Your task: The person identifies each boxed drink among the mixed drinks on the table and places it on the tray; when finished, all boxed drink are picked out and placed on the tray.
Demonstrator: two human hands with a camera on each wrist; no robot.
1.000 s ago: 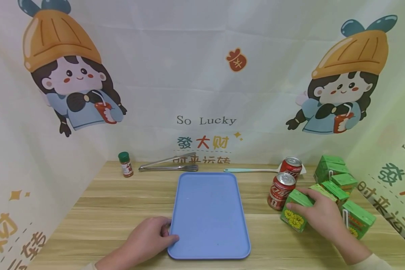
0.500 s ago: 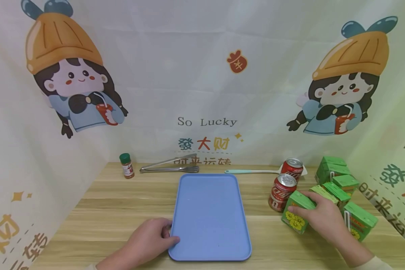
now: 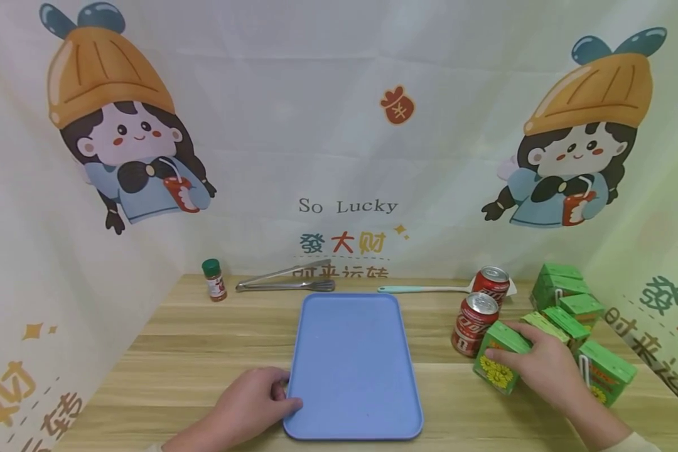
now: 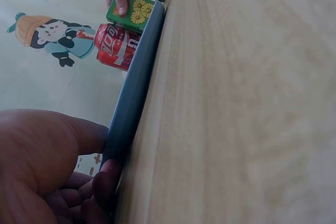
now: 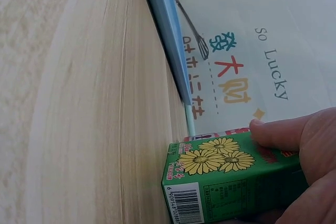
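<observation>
My left hand (image 3: 254,398) pinches the left rim of the blue tray (image 3: 353,364) near its front corner, thumb on top and fingers beneath the edge. In the left wrist view, the tray's side (image 4: 137,77) lies close over the wood. My right hand (image 3: 548,370) grips a green drink carton (image 3: 494,373) with yellow flowers, thumb on its near side and the fingers partly hidden behind it. The carton (image 5: 231,177) is tilted a little in the head view, its barcoded bottom edge low by the tabletop. A red soda can (image 3: 474,326) stands just left of it.
Another red can (image 3: 490,284) stands behind the first, by a spatula with a pale blue handle (image 3: 424,289). More green cartons (image 3: 609,370) cluster at the right. Metal tongs (image 3: 285,285) and a green-capped spice jar (image 3: 215,282) lie and stand along the back.
The head view shifts slightly, so everything appears a little lower and further right. Both hands keep their holds on the tray and the carton.
</observation>
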